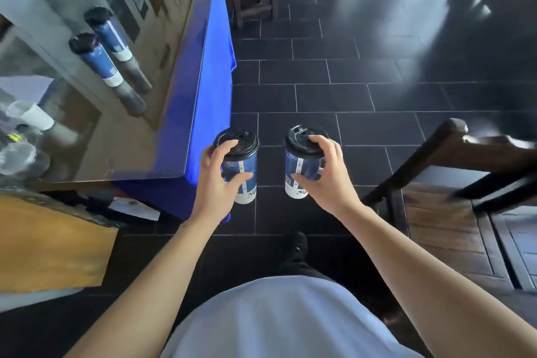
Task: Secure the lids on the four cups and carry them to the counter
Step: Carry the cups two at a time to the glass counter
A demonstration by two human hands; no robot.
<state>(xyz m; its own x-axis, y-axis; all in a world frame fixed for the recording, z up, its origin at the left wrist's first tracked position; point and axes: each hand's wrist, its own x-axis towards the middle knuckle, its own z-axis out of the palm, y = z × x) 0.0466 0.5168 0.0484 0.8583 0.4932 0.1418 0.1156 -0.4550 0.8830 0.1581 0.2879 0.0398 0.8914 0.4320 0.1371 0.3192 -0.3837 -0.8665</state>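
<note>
- Clear plastic cups (27, 119) and lids, blurred, at the far left of the counter.
- Counter (122, 113): glossy, brown, mirror-like top that reflects what stands on it; a bright blue cloth (209, 90) hangs in smooth folds over its right edge.
- Two lidded cups (98, 49): tall, tapered cylinders with blue-and-white printed sleeves and black domed lids, standing close together on the counter top, well apart from the hands.
- Left hand (216, 180): fingers curled around the left cup (242, 174), thumb across the blue sleeve and fingertips over the rim of its black lid (236, 141); the cup is held upright in the air just past the counter's corner.
- Right hand (322, 171): fingers wrapped around the right cup (299, 180), fingertips resting on its ridged black lid (305, 139), thumb on the sleeve; the cup is upright, near the other but apart.
- Floor (334, 90): dark rectangular tiles with pale grout lines and a soft sheen.
- Wooden chair (453, 160): dark, rounded frame with a planked seat, at the right.
</note>
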